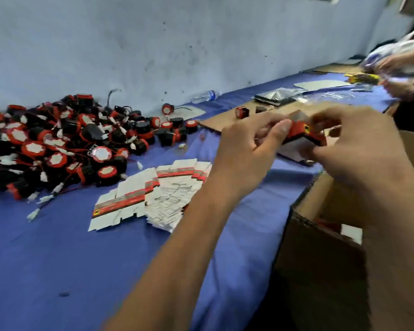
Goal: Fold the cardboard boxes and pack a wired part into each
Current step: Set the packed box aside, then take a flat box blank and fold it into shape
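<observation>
Both my hands hold a small red, black and white cardboard box point(301, 137) above the table's right side. My left hand point(251, 149) pinches its left end with thumb and fingers. My right hand point(354, 149) grips its right side, fingers curled over the top flap; the view there is blurred. A fanned stack of flat unfolded boxes point(153, 194) lies on the blue cloth below my left forearm. A large heap of black and red wired parts point(58, 142) with white connectors covers the left of the table.
An open brown carton point(320, 225) stands at the right edge under my right arm. A cardboard sheet point(215, 123) with two loose parts lies behind the hands. A water bottle point(204, 96) lies by the wall. Another person's hands point(397, 68) work at the far right.
</observation>
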`<act>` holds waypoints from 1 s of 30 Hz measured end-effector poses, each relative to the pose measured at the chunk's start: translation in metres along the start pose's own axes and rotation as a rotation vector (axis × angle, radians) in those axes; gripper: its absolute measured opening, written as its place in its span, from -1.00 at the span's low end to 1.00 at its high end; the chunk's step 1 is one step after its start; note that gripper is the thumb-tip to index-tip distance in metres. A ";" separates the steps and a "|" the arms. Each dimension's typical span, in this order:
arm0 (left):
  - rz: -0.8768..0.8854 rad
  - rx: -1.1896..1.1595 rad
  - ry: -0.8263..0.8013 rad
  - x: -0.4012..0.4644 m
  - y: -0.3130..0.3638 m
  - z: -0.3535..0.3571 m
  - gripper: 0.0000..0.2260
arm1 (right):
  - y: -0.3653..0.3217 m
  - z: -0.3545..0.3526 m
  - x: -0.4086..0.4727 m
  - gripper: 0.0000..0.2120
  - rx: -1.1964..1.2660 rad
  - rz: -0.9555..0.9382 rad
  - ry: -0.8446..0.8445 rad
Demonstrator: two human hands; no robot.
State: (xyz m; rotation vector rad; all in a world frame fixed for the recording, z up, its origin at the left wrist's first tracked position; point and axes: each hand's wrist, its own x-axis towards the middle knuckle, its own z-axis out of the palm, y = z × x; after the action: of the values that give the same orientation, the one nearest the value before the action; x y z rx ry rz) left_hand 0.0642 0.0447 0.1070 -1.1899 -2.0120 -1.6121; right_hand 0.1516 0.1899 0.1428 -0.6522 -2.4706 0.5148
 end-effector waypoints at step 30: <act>-1.210 0.478 0.494 -0.136 -0.177 -0.213 -0.53 | -0.218 0.298 -0.036 0.05 -0.202 -0.812 -0.905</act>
State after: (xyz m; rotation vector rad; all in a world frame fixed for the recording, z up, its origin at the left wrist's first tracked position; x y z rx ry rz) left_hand -0.0392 -0.2100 -0.0331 0.7086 -2.6076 -1.3825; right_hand -0.0670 -0.0718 -0.0025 0.7066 -3.3042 0.2417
